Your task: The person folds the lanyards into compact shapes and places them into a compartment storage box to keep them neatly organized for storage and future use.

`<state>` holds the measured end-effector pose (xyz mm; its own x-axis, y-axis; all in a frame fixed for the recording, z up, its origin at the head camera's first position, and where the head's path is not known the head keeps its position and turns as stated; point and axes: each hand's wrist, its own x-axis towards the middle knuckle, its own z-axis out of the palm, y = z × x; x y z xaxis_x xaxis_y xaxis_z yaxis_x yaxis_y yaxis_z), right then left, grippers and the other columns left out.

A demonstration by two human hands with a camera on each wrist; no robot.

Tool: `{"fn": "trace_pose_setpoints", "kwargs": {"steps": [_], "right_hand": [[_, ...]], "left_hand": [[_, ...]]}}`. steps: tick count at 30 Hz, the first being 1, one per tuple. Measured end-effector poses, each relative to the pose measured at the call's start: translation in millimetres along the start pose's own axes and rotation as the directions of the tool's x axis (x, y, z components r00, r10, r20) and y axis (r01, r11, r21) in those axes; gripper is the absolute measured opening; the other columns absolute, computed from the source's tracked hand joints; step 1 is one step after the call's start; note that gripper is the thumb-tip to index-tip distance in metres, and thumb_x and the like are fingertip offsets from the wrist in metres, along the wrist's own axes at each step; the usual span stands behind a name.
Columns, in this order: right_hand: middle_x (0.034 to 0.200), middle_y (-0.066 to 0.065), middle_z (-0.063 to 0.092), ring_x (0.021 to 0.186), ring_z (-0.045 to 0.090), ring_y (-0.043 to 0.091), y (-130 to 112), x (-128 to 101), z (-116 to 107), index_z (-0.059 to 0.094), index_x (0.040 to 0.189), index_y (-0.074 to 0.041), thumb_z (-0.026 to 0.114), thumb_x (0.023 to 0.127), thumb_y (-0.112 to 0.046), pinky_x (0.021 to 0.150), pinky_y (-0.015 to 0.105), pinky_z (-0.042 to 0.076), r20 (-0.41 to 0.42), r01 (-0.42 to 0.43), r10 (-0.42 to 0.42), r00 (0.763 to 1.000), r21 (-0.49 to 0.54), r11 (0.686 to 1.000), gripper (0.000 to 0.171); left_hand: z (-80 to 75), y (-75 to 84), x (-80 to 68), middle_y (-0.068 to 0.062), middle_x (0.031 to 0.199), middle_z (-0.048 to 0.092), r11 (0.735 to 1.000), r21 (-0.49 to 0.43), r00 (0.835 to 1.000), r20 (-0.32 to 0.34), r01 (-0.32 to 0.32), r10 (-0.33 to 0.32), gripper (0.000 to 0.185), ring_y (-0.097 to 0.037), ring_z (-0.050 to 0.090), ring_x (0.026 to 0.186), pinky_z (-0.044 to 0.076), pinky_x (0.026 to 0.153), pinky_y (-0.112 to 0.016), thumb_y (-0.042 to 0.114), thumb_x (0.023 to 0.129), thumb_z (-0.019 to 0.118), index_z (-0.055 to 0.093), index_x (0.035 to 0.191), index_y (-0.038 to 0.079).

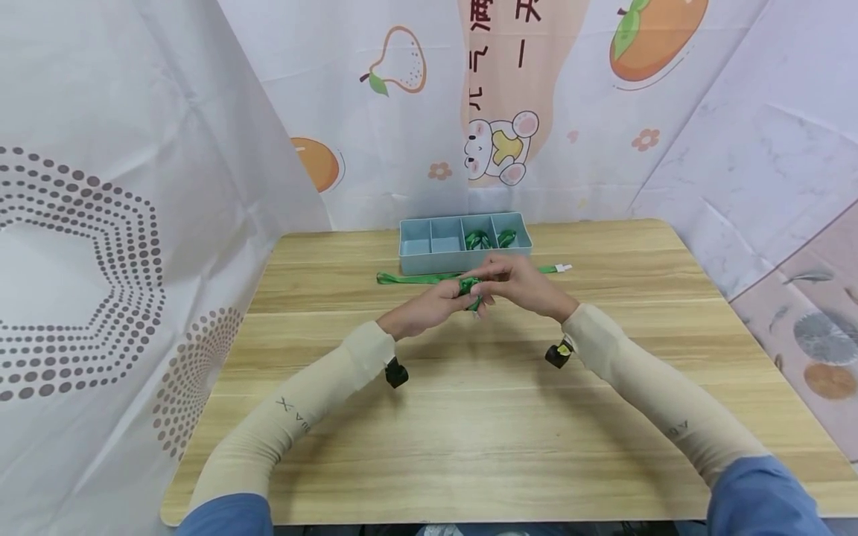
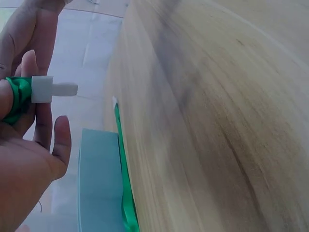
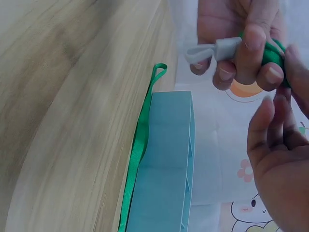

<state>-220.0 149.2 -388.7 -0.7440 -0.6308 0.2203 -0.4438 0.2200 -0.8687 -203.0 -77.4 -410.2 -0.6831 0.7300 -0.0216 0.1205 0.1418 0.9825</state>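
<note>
Both hands meet over the table just in front of the blue tray, around a green lanyard (image 1: 468, 284) wound into a small bundle. My left hand (image 1: 431, 307) holds the bundle between thumb and fingers. From the other side, my right hand (image 1: 526, 286) pinches the wound ribbon with thumb and fingertips. A white plastic clip (image 2: 42, 89) sticks out of the bundle in the left wrist view; its pale loop (image 3: 199, 53) shows in the right wrist view. Fingers cover part of the ribbon.
The blue four-compartment tray (image 1: 432, 264) stands at the table's back, with wound green lanyards (image 1: 477, 239) in its two right compartments. Another green lanyard (image 1: 409, 280) lies stretched along its front, white end (image 1: 564, 268) to the right. A printed curtain (image 1: 395, 149) hangs behind.
</note>
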Motion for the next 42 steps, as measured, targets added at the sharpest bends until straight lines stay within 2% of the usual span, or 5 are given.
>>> {"fn": "trace_pose_setpoints", "kwargs": {"steps": [7,15,24,30,42], "right_hand": [[0.096,0.010,0.069,0.077,0.062,0.026,-1,2,-2,0.080,0.109,-0.007,0.075,0.095,-0.005,0.067,0.028,0.052,-0.017,0.034,-0.035,0.999,-0.040,0.999,0.015],[0.100,0.006,0.066,0.080,0.058,0.026,3,2,-5,0.079,0.107,-0.012,0.070,0.100,-0.015,0.066,0.030,0.050,-0.044,0.004,-0.008,0.999,-0.078,0.997,0.011],[0.111,0.009,0.069,0.087,0.069,0.031,2,6,-4,0.076,0.116,-0.007,0.069,0.100,-0.012,0.072,0.031,0.058,-0.061,-0.086,0.083,0.995,-0.041,0.995,0.018],[0.116,0.007,0.071,0.089,0.066,0.032,5,7,-2,0.073,0.128,-0.009,0.070,0.099,-0.008,0.072,0.035,0.059,-0.009,-0.116,0.116,0.993,-0.036,0.993,0.029],[0.105,0.012,0.070,0.089,0.068,0.024,8,8,-2,0.079,0.109,-0.012,0.075,0.096,-0.010,0.073,0.036,0.060,0.002,-0.034,0.034,0.999,-0.001,0.999,0.013]], "left_hand": [[1.9,-2.0,2.2,-0.016,0.125,0.062,1.000,-0.019,1.000,-0.001,-0.008,0.008,0.029,-0.025,0.055,0.122,0.036,0.114,-0.048,0.018,0.113,0.042,0.065,0.124,0.003],[-0.1,-3.7,-0.4,-0.001,0.117,0.075,0.998,0.028,0.985,-0.170,0.048,-0.042,0.032,-0.023,0.063,0.120,0.043,0.109,-0.052,0.027,0.105,0.061,0.068,0.134,0.013],[-0.3,-4.2,-1.8,-0.001,0.113,0.077,0.996,0.084,0.971,-0.239,0.012,0.008,0.027,-0.013,0.066,0.114,0.051,0.101,-0.044,0.025,0.102,0.067,0.077,0.123,0.013],[-0.7,-8.0,-2.9,-0.005,0.116,0.076,0.997,0.057,0.972,-0.233,0.057,-0.042,0.029,-0.013,0.065,0.118,0.051,0.102,-0.038,0.026,0.102,0.066,0.076,0.125,0.010],[-4.9,-12.0,-1.5,-0.004,0.113,0.077,0.995,-0.021,0.972,-0.214,0.094,-0.096,0.027,-0.018,0.064,0.122,0.044,0.110,-0.044,0.028,0.099,0.070,0.077,0.122,0.015]]}}
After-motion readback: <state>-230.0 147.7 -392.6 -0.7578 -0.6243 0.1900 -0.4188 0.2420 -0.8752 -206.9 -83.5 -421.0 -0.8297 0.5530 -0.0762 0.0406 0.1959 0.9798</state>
